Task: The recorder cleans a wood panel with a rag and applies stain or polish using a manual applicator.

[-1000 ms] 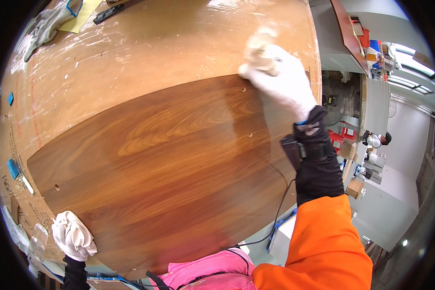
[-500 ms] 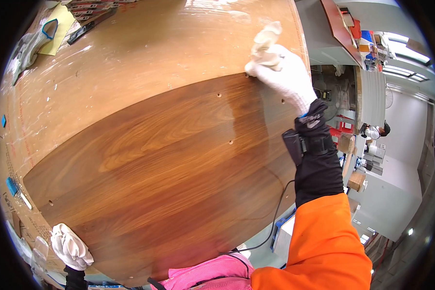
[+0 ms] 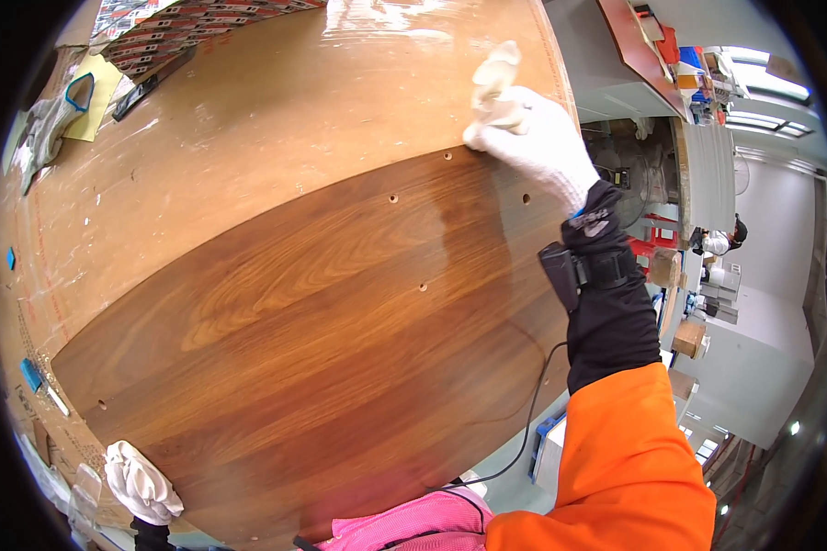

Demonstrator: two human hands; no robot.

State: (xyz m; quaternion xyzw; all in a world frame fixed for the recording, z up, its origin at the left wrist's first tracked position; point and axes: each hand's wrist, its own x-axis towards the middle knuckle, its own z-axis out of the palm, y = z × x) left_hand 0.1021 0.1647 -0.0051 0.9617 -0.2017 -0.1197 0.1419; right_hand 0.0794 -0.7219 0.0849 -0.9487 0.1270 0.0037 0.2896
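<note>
A large brown wood-grain panel with curved long edges and several small holes lies across the table. My left hand, in a white glove, is closed at the panel's lower left edge, its fingers curled against it. At the panel's far right edge is my right hand, also in a white glove, with cream coverings on its fingers. Its thumb rests near the panel's edge beside a hole; one finger stretches upward and others bend. I see nothing held in it. A black device is strapped to my right wrist.
Brown sheeting covers the table, with a patterned sheet, yellow paper and grey gloves at far left. Blue pieces lie by the left edge. A black cable hangs near me. Another person stands far right.
The view has shifted a little, showing more of the patterned sheet. My right thumb now sits farther right of the hole at the panel's far edge. My left hand stays at its edge.
</note>
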